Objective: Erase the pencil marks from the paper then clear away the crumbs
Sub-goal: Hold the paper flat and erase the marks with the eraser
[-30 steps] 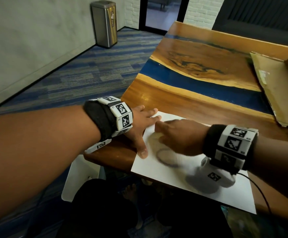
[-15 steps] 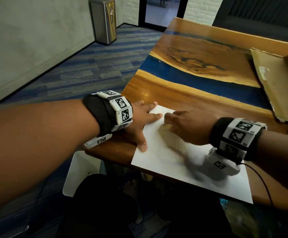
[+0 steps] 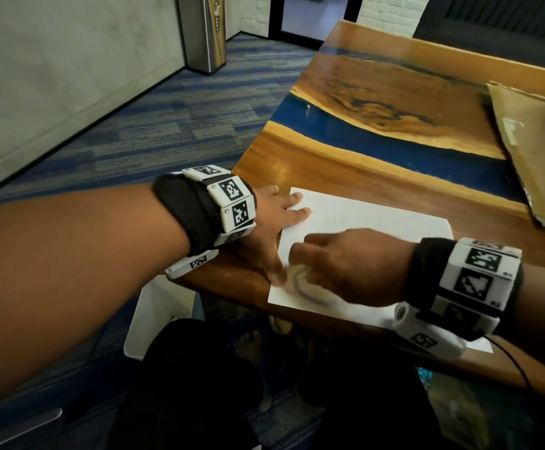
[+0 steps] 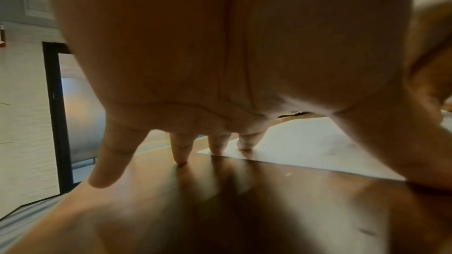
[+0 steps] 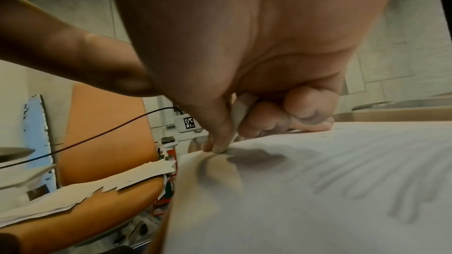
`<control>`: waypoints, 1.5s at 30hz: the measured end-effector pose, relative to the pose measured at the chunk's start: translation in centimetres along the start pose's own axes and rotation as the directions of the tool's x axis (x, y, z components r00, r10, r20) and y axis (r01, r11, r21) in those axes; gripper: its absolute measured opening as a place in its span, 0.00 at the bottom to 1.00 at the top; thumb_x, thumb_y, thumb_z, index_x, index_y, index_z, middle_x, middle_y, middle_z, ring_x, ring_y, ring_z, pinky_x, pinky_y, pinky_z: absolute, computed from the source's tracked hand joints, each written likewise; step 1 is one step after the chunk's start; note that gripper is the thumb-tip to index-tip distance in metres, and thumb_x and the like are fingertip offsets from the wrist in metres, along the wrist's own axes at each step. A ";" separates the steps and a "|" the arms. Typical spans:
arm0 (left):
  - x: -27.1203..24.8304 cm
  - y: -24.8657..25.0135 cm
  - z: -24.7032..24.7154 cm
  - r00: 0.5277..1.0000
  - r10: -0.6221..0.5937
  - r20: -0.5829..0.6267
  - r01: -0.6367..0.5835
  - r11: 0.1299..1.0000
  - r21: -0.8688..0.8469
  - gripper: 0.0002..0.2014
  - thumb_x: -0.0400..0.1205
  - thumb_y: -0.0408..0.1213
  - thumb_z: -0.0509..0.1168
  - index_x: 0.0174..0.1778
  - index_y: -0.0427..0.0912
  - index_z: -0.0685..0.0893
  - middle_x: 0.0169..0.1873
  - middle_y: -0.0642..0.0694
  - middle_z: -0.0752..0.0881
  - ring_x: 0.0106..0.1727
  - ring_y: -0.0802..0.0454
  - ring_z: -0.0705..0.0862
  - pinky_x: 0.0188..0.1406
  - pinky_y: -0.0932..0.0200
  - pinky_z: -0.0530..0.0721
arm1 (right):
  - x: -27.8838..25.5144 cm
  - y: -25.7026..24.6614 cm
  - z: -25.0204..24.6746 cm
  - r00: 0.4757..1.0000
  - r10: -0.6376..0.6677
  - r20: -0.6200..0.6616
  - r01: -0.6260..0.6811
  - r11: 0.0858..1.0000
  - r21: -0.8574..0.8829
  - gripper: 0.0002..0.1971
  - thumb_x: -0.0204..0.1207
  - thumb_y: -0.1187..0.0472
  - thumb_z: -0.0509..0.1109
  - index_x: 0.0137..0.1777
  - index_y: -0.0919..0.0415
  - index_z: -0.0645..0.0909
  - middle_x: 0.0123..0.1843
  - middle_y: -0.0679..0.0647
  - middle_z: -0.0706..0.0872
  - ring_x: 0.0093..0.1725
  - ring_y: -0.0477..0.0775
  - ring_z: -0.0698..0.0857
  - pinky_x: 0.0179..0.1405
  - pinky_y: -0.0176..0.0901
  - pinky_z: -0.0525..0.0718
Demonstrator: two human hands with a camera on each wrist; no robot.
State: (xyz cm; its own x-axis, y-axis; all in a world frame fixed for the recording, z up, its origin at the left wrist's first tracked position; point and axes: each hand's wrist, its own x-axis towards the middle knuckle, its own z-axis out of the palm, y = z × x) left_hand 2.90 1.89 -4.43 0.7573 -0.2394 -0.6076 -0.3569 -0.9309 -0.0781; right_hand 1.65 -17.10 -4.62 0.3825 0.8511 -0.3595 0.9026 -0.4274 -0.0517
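Observation:
A white sheet of paper (image 3: 362, 219) lies at the near edge of the wooden table (image 3: 329, 170), with a curved pencil mark (image 3: 310, 295) near its front left corner. My left hand (image 3: 280, 222) lies flat with spread fingers (image 4: 216, 144) pressing the sheet's left edge. My right hand (image 3: 339, 264) pinches a white eraser (image 5: 238, 115) between thumb and fingers and presses it on the paper (image 5: 318, 190) beside the left thumb. Grey pencil smudges (image 5: 354, 177) streak the sheet in the right wrist view. Crumbs are too small to make out.
A flattened cardboard box (image 3: 534, 141) lies at the table's far right. A white bin (image 3: 157, 316) stands on the floor under the table's left corner. A steel waste bin (image 3: 207, 30) stands by the far wall. An orange chair (image 5: 102, 142) holds torn paper.
My right hand has rubbed away across the sheet and come back toward me, to the front left corner next to the left thumb. The left hand has stayed pressed on the paper's edge.

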 end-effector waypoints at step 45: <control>-2.1 0.1 2.2 0.967 0.141 -0.212 -0.147 0.989 -0.015 0.53 0.70 0.73 0.68 0.88 0.54 0.58 0.88 0.58 0.51 0.86 0.49 0.55 0.79 0.48 0.62 | 0.8 0.5 -0.8 0.991 0.133 -0.013 -0.131 0.985 0.111 0.16 0.86 0.51 0.61 0.72 0.48 0.71 0.67 0.50 0.82 0.61 0.56 0.83 0.57 0.48 0.80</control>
State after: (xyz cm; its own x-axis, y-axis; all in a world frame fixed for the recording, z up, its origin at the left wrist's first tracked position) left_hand 0.09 2.88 -4.94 0.7980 -0.4208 -0.4314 -0.4561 -0.8896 0.0241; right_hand 2.54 -16.36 -4.20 0.5017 0.7907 -0.3508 0.8172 -0.5662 -0.1075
